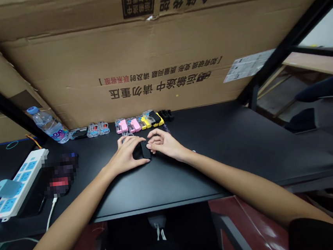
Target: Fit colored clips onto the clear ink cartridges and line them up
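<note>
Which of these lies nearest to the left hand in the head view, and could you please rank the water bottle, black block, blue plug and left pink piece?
From the left hand:
1. Black block: in its grip.
2. Left pink piece: just beyond the fingers.
3. Water bottle: off left, against the cardboard.
4. Blue plug: far left, on the power strip.

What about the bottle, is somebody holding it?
No, the left hand and right hand are at the black block, away from the bottle.

Workshop-like spot: black table (229, 134), power strip (24, 176), cardboard (147, 44).
</note>
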`<action>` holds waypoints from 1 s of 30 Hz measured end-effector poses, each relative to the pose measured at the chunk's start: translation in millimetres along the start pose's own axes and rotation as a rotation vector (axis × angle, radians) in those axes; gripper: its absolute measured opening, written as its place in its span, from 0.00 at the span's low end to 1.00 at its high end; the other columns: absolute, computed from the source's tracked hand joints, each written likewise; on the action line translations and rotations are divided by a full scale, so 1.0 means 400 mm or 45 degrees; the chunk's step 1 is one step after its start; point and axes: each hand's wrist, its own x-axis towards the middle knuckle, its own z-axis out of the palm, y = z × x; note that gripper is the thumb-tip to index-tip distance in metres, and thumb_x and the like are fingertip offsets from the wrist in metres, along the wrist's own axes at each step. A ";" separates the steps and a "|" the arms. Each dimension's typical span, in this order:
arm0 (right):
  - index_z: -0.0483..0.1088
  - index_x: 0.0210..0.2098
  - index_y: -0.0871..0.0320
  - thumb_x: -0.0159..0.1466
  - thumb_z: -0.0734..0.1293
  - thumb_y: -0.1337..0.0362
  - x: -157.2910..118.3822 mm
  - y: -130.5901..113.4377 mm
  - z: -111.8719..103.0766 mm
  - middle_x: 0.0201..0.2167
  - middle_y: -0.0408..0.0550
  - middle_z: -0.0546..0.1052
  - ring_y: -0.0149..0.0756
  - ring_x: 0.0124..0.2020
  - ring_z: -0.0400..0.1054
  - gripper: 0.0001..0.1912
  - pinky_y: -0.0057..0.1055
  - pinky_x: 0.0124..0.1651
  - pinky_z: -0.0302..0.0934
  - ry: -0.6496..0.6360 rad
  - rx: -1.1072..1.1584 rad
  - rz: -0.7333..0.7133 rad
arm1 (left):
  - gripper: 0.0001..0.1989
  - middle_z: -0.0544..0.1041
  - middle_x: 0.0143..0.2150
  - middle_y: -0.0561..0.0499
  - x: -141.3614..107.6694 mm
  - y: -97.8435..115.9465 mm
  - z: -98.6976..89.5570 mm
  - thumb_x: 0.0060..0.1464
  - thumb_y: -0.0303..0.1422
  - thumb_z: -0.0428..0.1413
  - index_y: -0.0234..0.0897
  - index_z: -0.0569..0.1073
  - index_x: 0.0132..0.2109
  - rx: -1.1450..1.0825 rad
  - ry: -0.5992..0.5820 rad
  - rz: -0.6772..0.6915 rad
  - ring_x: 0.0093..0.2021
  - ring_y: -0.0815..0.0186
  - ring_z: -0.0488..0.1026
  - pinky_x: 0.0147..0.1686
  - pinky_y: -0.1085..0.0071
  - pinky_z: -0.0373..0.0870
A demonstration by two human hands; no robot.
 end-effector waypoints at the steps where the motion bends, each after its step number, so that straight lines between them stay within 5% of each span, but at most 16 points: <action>1: 0.66 0.45 0.54 0.56 0.81 0.54 0.000 0.000 0.002 0.28 0.38 0.78 0.31 0.27 0.72 0.26 0.33 0.36 0.70 -0.003 -0.003 -0.009 | 0.34 0.76 0.63 0.44 0.000 0.001 -0.001 0.55 0.49 0.69 0.48 0.69 0.65 0.006 0.005 0.002 0.66 0.49 0.69 0.70 0.47 0.51; 7: 0.70 0.45 0.54 0.64 0.74 0.51 0.005 -0.004 -0.012 0.33 0.43 0.78 0.35 0.32 0.74 0.18 0.37 0.40 0.73 0.046 -0.215 -0.173 | 0.33 0.74 0.62 0.43 0.001 0.006 -0.011 0.55 0.50 0.69 0.46 0.71 0.63 0.068 0.048 -0.024 0.66 0.47 0.67 0.68 0.47 0.53; 12: 0.76 0.48 0.54 0.69 0.69 0.52 0.017 -0.026 -0.106 0.39 0.48 0.81 0.39 0.35 0.75 0.14 0.37 0.41 0.71 0.153 -0.608 -0.301 | 0.33 0.75 0.63 0.44 0.001 0.004 -0.011 0.55 0.51 0.68 0.46 0.70 0.63 0.085 -0.002 -0.054 0.66 0.47 0.66 0.69 0.47 0.51; 19: 0.80 0.41 0.58 0.66 0.69 0.56 0.011 -0.101 -0.246 0.24 0.44 0.80 0.34 0.22 0.72 0.12 0.31 0.31 0.63 -0.075 -1.106 -0.022 | 0.34 0.75 0.64 0.44 0.000 0.002 -0.009 0.56 0.50 0.68 0.47 0.70 0.65 0.080 0.004 -0.056 0.67 0.47 0.66 0.69 0.46 0.50; 23: 0.79 0.39 0.57 0.63 0.72 0.56 0.001 -0.122 -0.243 0.24 0.44 0.80 0.33 0.19 0.70 0.11 0.30 0.27 0.62 -0.252 -1.139 0.199 | 0.33 0.75 0.65 0.44 0.002 0.001 -0.008 0.56 0.49 0.69 0.47 0.70 0.65 0.079 0.017 -0.059 0.68 0.46 0.65 0.69 0.45 0.49; 30: 0.80 0.34 0.57 0.64 0.72 0.60 0.000 -0.103 -0.200 0.28 0.45 0.82 0.35 0.26 0.74 0.07 0.30 0.33 0.63 -0.283 -1.291 0.092 | 0.34 0.75 0.66 0.44 0.002 -0.002 -0.006 0.56 0.48 0.69 0.49 0.69 0.66 0.089 0.013 -0.061 0.69 0.46 0.63 0.70 0.44 0.49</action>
